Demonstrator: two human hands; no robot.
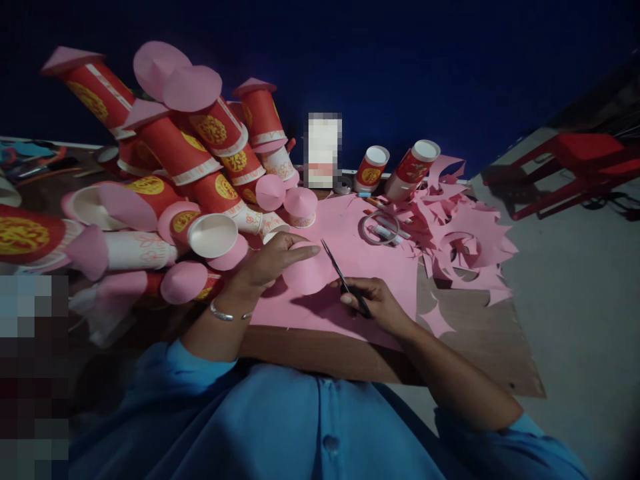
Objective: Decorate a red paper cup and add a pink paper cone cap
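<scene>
My left hand (280,259) pinches a round pink paper piece (307,272) at its left side, with the thumb lying on top. My right hand (373,301) grips black-handled scissors (334,259), whose blades point up and left beside the paper's right edge. The blades look nearly closed, and whether they touch the paper cannot be made out. Beneath both hands lies a large pink sheet (345,227) on the wooden table (480,333). Small pink cones on paper cups (301,203) stand just beyond my left hand.
Red and white cups with pink cone tops (170,150) are piled at the left. Two red cup stacks (371,170) stand at the back. A tape roll (381,227) lies near pink scraps (460,240) at the right. A red stool (580,163) is beyond the table.
</scene>
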